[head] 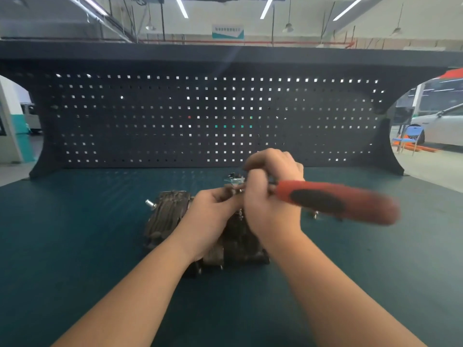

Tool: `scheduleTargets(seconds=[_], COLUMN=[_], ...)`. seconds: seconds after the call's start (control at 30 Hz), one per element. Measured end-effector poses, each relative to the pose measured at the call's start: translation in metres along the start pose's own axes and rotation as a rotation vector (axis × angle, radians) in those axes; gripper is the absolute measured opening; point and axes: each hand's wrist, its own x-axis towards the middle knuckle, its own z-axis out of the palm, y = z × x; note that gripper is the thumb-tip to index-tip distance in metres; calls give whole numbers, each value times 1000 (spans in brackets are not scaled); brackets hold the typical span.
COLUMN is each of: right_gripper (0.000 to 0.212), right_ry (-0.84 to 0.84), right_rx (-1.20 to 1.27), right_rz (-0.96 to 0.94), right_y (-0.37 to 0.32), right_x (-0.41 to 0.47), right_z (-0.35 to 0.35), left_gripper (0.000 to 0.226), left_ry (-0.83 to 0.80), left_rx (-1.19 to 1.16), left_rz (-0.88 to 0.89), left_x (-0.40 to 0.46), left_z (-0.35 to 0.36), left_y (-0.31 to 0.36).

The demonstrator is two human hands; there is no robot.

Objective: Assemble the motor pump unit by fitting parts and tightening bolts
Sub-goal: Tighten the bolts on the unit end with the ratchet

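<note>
A dark ribbed motor pump unit (pixel 167 216) lies on the green bench mat (pixel 75 246), with a short metal stub (pixel 149 203) sticking out at its left end. My left hand (pixel 213 216) rests on top of the unit, its fingers curled around a small part near the middle; that part is mostly hidden. My right hand (pixel 273 196) grips the front of a tool with a red and black handle (pixel 335 201), which points out to the right and is blurred. The tool's tip is hidden behind my fingers.
A dark pegboard (pixel 213 116) closes off the back of the bench. A small metal piece (pixel 234 179) sits behind my hands, and another small metal bit (pixel 316 214) lies under the tool handle. Open mat stretches left and right.
</note>
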Motion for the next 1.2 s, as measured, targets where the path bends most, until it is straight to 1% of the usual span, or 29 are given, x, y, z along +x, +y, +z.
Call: scheduleTargets(seconds=[0.07, 0.13, 0.2, 0.23, 0.27, 0.33, 0.4, 0.47, 0.53, 0.57, 0.6, 0.63, 0.73, 0.8, 0.87, 0.9, 0.93, 1.0, 1.03, 1.07, 1.13, 1.17, 1.2], right_gripper=[17, 20, 25, 28, 32, 34, 30, 27, 25, 25, 25, 24, 22, 24, 25, 24, 23, 20, 19, 18, 24, 29, 33], right_ry=[33, -4, -48, -42, -25, 53, 118, 181, 185, 189, 205, 219, 199, 127, 65, 45, 29, 34, 52, 66, 20, -24, -51], right_rx=[299, 439, 595, 652, 656, 560, 472, 394, 184, 86, 23, -2, -22, -35, 8, 59, 123, 259, 310, 351, 396, 413, 421], right_rz=[258, 593, 891, 971, 997, 887, 702, 462, 164, 47, -2, 2, 7, -59, -152, -170, -138, 46, 157, 272, 515, 606, 648], right_y=[18, 32, 40, 42, 41, 35, 24, 8, -9, -14, -20, -26, -27, -20, -12, -6, 0, 15, 24, 32, 47, 52, 55], right_x=[7, 11, 11, 9, 7, 7, 9, 8, 1, -4, -7, -8, -8, -5, -3, -3, -3, -1, 0, 0, 3, 3, 3], right_z=[-5, -5, -1, 2, 2, 3, 1, 1, 4, 8, 12, 17, 21, 14, 6, 3, 0, -2, -3, -3, -3, -2, -2], left_gripper=[18, 27, 30, 28, 26, 26, 27, 27, 11, 20, 32, 35, 34, 35, 37, 26, 11, 31, 35, 33, 29, 28, 28], left_ry=[-47, -70, -83, -81, -65, -22, 14, 18, -8, -29, -31, -45, -53, -57, -55, -64, -67, -52, -47, -35, -40, -36, -27], left_rx=[-26, -40, -29, -16, -15, -16, -51, -71, -66, -57, -42, -43, -62, -44, -6, -22, -40, -99, -120, -111, -74, -45, -16], left_rz=[11, -33, -52, -47, -47, -28, -10, 1, 12, 32, 40, 39, 45, 57, 66, 69, 66, 42, 31, 16, 2, 6, 13], left_x=[1, 4, 4, 3, 3, 1, -1, -3, -5, -5, -7, -7, -7, -6, -3, 0, -1, 1, 0, 0, 1, 1, 0], left_z=[-6, -9, -9, -8, -6, -5, -4, -4, -4, -6, -6, -7, -6, -4, -5, -5, -5, -6, -7, -8, -8, -8, -7], left_y=[-3, -7, -7, -7, -6, -7, -5, -5, -5, -8, -5, -6, -3, -5, -8, -11, -9, -9, -9, -8, -9, -9, -8])
